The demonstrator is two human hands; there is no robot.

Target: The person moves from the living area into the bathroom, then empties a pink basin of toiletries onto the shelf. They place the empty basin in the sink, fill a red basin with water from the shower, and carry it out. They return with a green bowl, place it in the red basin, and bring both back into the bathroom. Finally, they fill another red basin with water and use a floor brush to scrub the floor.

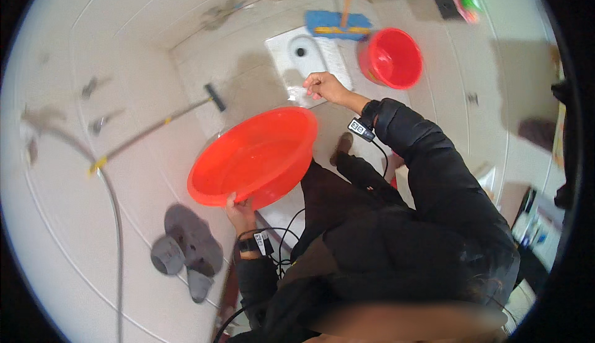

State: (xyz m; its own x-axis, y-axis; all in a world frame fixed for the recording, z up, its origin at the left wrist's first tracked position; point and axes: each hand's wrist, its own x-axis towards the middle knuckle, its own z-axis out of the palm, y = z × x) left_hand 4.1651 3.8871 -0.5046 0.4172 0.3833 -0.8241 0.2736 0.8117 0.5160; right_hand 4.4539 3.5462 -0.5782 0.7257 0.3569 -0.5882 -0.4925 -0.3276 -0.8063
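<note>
My left hand (240, 209) grips the near rim of a large red basin (253, 157), fingers curled over its edge, so that the basin is held tilted above the tiled floor (68, 231) with its open side turned up and toward me; its far rim reaches almost to my right forearm. My right hand (321, 86) is stretched out beyond the basin, fingers closed in a pinch on something thin and pale that I cannot make out, directly over the white squat toilet pan (291, 54) set in the floor. Each wrist carries a small black device with a cable, and my dark sleeves run back to the lower edge of the view. Just right of my right hand stands a red bucket (392, 57), apart from the basin. Beyond that hand, at the far end of the pan, lies a blue flat mop head (322, 22) with a yellow and orange handle rising from it. Left of the basin a long-handled squeegee (214, 97) rests on the floor, its handle pointing away from my left hand. Below and left of my left hand lies a pair of grey slippers (186, 250). One dark shoe (342, 147) shows between the basin and my right arm.
</note>
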